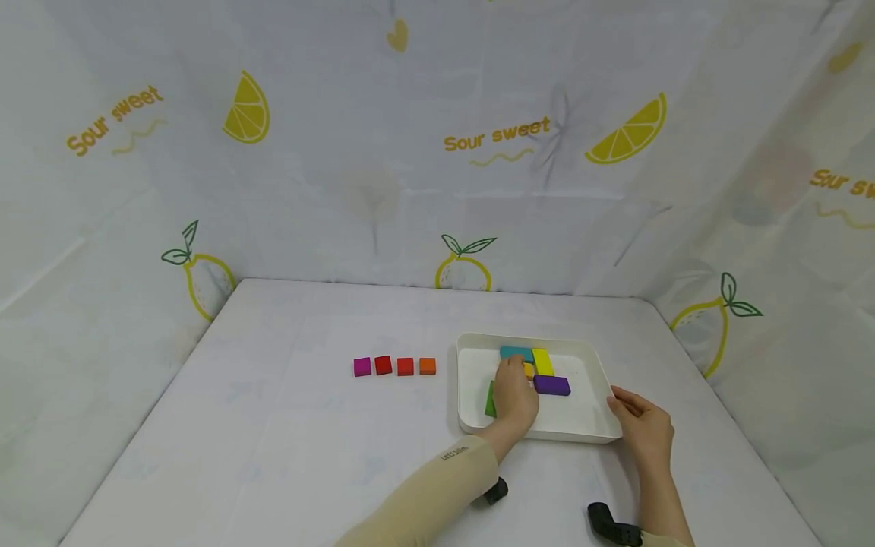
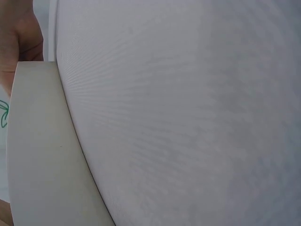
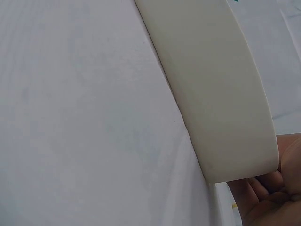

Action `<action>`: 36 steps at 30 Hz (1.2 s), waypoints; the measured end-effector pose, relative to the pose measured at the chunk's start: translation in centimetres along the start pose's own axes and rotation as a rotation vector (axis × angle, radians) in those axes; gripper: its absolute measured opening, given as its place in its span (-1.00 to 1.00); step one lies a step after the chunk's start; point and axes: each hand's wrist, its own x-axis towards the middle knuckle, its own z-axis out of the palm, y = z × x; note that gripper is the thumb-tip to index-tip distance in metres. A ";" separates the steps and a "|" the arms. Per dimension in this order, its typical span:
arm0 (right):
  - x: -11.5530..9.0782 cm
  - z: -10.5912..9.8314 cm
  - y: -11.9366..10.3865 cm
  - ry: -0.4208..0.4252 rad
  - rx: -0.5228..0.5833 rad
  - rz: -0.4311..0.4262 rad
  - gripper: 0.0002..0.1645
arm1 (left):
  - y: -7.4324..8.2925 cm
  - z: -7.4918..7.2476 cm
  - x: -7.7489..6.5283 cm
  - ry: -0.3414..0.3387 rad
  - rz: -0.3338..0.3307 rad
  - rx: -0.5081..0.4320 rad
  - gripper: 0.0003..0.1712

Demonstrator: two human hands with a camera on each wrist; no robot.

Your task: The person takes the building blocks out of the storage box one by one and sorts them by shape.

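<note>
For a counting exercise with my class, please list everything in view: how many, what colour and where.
Table: 1, white-covered, lower part of the head view
Backdrop: 1, white with printed lemons and lettering, behind the table
Tray: 1, white, on the table, right of centre
Blocks inside the tray: 5 visible, teal block, yellow block, purple block, green block, amber block; others may be hidden
Blocks in a row left of the tray: 4, magenta block, dark red block, red block, orange block
Wrist pieces: 2, black, one at each forearm
Sleeves: 2, beige, on the forearms
Left hand: 1, bare, reaching into the tray
Right hand: 1, bare, holding the tray's right edge
</note>
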 end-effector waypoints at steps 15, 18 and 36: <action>-0.1 0.1 -0.2 -0.004 0.009 0.003 -0.53 | -1.4 -1.1 1.1 -0.095 0.001 -0.176 -0.49; 0.0 0.1 -0.2 0.001 0.013 -0.005 -0.53 | -1.5 -1.4 1.2 -0.113 0.011 -0.180 -0.49; -0.3 -0.1 -0.2 -0.003 0.004 0.005 -0.53 | -1.9 -1.2 1.3 -0.143 0.014 -0.179 -0.60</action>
